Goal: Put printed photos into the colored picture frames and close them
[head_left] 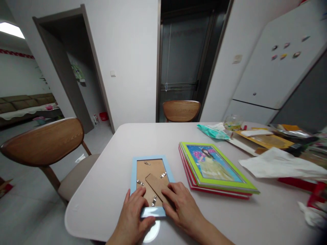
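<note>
A blue picture frame (152,168) is laid back-up on the tabletop (114,149). Its near left corner is touched by the left hand (132,211); its stand (154,184) is touched by the right hand (182,206). The fingers of both are bent; whether anything is gripped cannot be told. A green frame (212,165) is stacked to the right.

**Clearances and obstructions at surface level**

Open tabletop (109,177) borders the light-blue picture frame (151,169) on its left and extends beyond it to the far edge, admitting low passage. 1 narrow lane separates this frame from the stack of picture frames (217,165), which bars a flat rightward slide; the right hand (182,206) occupies the lane's near end. Farther right, white paper (283,166), a glass bowl (233,123) and a teal packet (214,132) obstruct passage.
</note>
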`<state>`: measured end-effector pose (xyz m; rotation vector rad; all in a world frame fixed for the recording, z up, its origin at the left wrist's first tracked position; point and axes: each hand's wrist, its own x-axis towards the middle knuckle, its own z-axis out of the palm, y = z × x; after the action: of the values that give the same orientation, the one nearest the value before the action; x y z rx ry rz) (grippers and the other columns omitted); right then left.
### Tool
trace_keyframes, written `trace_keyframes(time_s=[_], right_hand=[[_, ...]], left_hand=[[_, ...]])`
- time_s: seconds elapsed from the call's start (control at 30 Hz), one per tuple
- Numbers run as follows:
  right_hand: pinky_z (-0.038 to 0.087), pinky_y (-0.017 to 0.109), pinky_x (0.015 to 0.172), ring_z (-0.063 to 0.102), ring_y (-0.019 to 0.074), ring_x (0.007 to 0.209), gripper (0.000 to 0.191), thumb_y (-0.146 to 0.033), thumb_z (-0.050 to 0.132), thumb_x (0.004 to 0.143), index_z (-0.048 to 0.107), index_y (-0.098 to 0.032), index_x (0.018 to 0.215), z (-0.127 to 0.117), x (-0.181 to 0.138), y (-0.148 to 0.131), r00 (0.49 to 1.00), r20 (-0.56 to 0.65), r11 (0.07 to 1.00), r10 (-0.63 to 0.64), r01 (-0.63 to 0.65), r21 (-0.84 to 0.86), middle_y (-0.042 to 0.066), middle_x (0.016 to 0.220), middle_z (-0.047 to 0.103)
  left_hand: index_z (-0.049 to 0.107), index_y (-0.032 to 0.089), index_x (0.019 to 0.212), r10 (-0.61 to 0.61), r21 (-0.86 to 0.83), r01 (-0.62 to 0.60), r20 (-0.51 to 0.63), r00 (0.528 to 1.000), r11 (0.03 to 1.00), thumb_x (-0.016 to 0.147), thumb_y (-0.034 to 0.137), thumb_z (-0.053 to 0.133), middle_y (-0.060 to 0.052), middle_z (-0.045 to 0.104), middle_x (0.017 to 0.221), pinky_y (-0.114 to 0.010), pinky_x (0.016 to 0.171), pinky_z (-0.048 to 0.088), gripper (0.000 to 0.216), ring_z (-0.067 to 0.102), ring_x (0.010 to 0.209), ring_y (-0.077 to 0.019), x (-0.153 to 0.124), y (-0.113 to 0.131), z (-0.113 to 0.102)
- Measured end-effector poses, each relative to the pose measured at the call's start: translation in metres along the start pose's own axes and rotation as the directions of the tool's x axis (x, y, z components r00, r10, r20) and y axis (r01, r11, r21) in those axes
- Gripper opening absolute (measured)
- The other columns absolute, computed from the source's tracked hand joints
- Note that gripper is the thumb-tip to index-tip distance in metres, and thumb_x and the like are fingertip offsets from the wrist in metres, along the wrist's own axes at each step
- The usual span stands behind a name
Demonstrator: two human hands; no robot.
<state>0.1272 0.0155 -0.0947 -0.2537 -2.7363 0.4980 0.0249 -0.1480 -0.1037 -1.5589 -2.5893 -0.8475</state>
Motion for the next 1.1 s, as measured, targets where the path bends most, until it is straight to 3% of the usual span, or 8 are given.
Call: trace_keyframes(time_s=[0.27, 0.47, 0.67, 0.8, 1.1], right_hand=[[0.027, 0.036, 0.083, 0.038, 0.0208, 0.100, 0.021, -0.033, 0.045, 0.078, 0.056, -0.030, 0.096, -0.006, 0.009, -0.016, 0.961, 0.177, 0.976, -0.214, 0.216, 0.012, 0.003, 0.108, 0.048], [0.027, 0.038, 0.085, 0.035, 0.0239, 0.106, 0.039, -0.044, 0.049, 0.074, 0.050, -0.029, 0.109, -0.009, 0.009, -0.010, 0.929, 0.235, 0.956, -0.285, 0.292, 0.004, 0.005, 0.122, 0.041], [0.026, 0.040, 0.087, 0.035, 0.0249, 0.107, 0.042, -0.039, 0.047, 0.076, 0.043, -0.027, 0.116, -0.004, 0.001, -0.007, 0.934, 0.208, 0.953, -0.291, 0.302, -0.025, 0.007, 0.123, 0.042], [0.026, 0.037, 0.086, 0.037, 0.0219, 0.102, 0.031, -0.033, 0.047, 0.077, 0.050, -0.027, 0.107, -0.002, 0.000, -0.008, 0.933, 0.194, 0.952, -0.304, 0.304, 0.034, 0.004, 0.115, 0.047], [0.030, 0.035, 0.083, 0.039, 0.0205, 0.094, 0.025, -0.036, 0.048, 0.077, 0.055, -0.023, 0.097, -0.002, 0.008, -0.016, 0.929, 0.187, 0.946, -0.320, 0.303, 0.114, 0.004, 0.100, 0.051]], left_hand=[[0.051, 0.019, 0.076, -0.015, -0.042, 0.016, 0.011, 1.000, 0.999, 0.063, 0.023, 0.061, -0.013, 0.050, 0.119, -0.056, 0.096, 0.022, 0.016, 0.041, 0.114, -0.0261, -0.001, -0.002, 0.001], [0.051, 0.019, 0.076, -0.017, -0.051, 0.019, 0.026, 1.000, 0.999, 0.065, 0.026, 0.060, -0.013, 0.050, 0.119, -0.056, 0.096, 0.022, 0.015, 0.041, 0.114, -0.0261, -0.001, -0.002, 0.001], [0.051, 0.020, 0.075, -0.018, -0.045, 0.019, 0.026, 1.000, 0.999, 0.064, 0.026, 0.061, -0.013, 0.050, 0.119, -0.056, 0.097, 0.022, 0.017, 0.040, 0.115, -0.0257, -0.001, -0.004, 0.002], [0.051, 0.020, 0.075, -0.030, -0.044, 0.032, 0.041, 0.999, 0.999, 0.062, 0.022, 0.062, -0.012, 0.051, 0.119, -0.055, 0.097, 0.020, 0.018, 0.040, 0.115, -0.0256, -0.001, -0.002, 0.000], [0.052, 0.019, 0.075, -0.046, -0.058, 0.048, 0.024, 0.999, 0.997, 0.061, 0.022, 0.063, -0.012, 0.052, 0.118, -0.055, 0.097, 0.023, 0.018, 0.042, 0.113, -0.0255, 0.001, -0.002, -0.001]])
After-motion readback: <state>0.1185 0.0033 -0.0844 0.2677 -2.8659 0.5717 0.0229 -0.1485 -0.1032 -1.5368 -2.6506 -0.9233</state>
